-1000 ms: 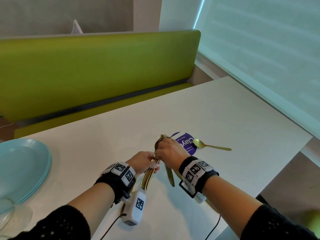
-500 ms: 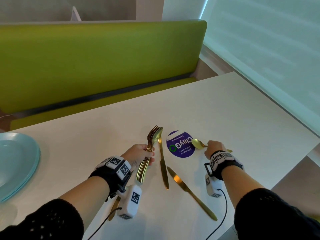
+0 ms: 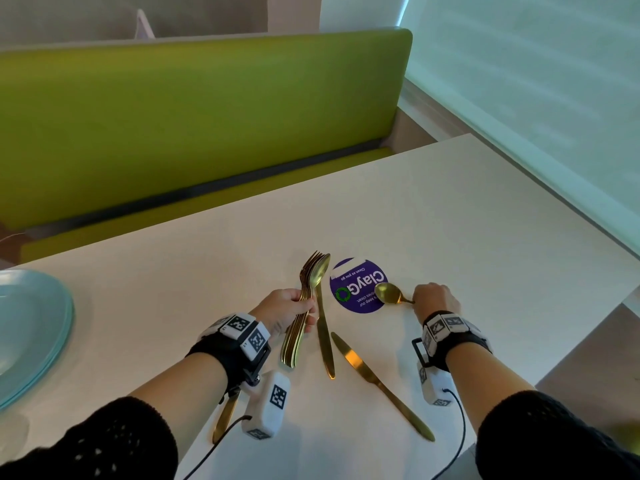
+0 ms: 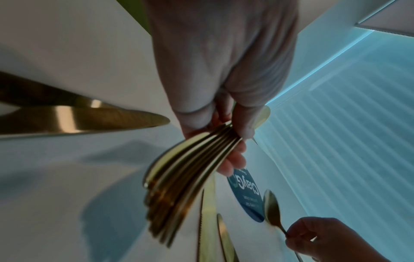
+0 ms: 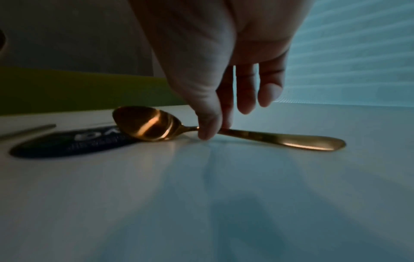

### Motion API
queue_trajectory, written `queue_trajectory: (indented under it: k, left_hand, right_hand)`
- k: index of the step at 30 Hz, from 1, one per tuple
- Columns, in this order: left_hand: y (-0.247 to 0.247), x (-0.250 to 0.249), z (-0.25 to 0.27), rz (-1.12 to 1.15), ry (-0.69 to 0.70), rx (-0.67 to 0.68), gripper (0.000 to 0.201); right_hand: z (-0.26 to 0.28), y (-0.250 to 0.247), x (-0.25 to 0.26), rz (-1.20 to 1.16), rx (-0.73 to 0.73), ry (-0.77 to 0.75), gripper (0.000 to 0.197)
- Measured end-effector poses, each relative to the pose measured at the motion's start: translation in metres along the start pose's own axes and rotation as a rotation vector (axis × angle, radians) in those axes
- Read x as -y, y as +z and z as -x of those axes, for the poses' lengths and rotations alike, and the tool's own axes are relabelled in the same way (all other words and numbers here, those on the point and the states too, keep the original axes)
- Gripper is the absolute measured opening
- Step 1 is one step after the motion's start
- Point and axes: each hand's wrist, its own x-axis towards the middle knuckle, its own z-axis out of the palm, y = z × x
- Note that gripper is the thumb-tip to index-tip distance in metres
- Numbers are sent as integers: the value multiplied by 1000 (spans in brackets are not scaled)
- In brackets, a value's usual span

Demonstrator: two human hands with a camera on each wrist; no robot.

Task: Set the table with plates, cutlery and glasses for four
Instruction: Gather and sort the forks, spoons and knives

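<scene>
My left hand [image 3: 287,311] grips a bundle of gold forks and spoons [image 3: 304,306] upright over the white table [image 3: 207,299]; the left wrist view shows the fanned handles of the bundle [image 4: 186,170] between thumb and fingers. To the right, my right hand [image 3: 433,301] pinches the neck of a single gold spoon [image 3: 388,293] lying on the table, its bowl on the edge of a purple round sticker [image 3: 356,289]. In the right wrist view thumb and forefinger hold the spoon [image 5: 152,125] just behind its bowl. Two gold knives [image 3: 325,337] [image 3: 377,382] lie between my hands.
Another gold knife [image 3: 225,415] lies under my left wrist. Stacked light-blue plates [image 3: 41,327] sit at the table's left edge. A green bench [image 3: 190,116] runs along the far side. A window blind [image 3: 536,81] is on the right, where the table ends.
My right hand left the bundle, laid knives on the table and moved right to the lone spoon, now pinching its neck. The left hand keeps holding the bundle.
</scene>
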Motion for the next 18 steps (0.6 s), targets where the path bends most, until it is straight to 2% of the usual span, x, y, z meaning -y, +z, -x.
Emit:
queue_trajectory:
  k: [4, 7, 9, 12, 18]
  left_hand:
    - [3, 0, 1, 15, 14, -7, 8]
    - [6, -1, 2, 56, 32, -5, 10]
    - [10, -1, 5, 89, 39, -19, 10]
    - [16, 0, 11, 111, 59, -43, 8]
    - [23, 5, 27, 40, 106, -10, 8]
  right_hand:
    - [5, -18, 12, -290, 14, 22, 18]
    - [18, -32, 28, -670, 17, -90, 8]
    - [35, -39, 40, -913, 128, -186, 11]
    - [55, -39, 58, -1173, 341, -248, 12]
    - [77, -26, 74, -1396, 520, -239, 11]
